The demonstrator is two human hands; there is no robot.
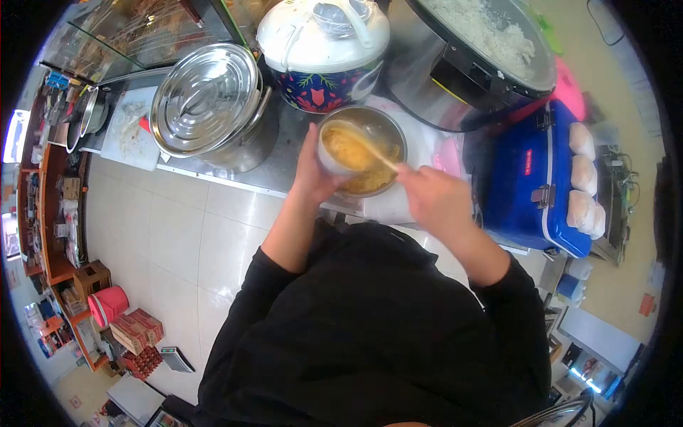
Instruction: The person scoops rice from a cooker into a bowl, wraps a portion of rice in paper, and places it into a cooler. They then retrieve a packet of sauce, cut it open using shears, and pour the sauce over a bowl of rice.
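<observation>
Fingers of the left hand (310, 169) are wrapped round a white bowl (329, 161) of yellow food (346, 147), holding it over a steel mixing bowl (403, 134) that has more of the yellow stuff in it. The right hand (437, 199) is clamped on the handle of a wooden spoon (378, 152), whose working end reaches into the white bowl. So the hands are apart, linked only by spoon and bowl.

From where I'm standing, the weak point looks like that one-handed hold: a hard scrape of the spoon could twist the white bowl in the fingers, or knock it against the steel rim. If it tipped towards the person, food might land on the counter's near edge or down the black apron-like top (398, 306). The mixing bowl has no hand on it, so a bump could slide it.

Elbow room is tight. A floral rice cooker (313, 91) stands just behind the mixing bowl, and a big steel cooker (420, 80) holding white rice (501, 43) crowds the far right. To the left is a lidded stockpot (245, 151); a swing that way could rattle its lid (206, 99). On the right, a blue cooler box (514, 171) with wrapped bundles (582, 178) on it limits the right arm, and something pink (448, 156) lies near the right hand.
</observation>
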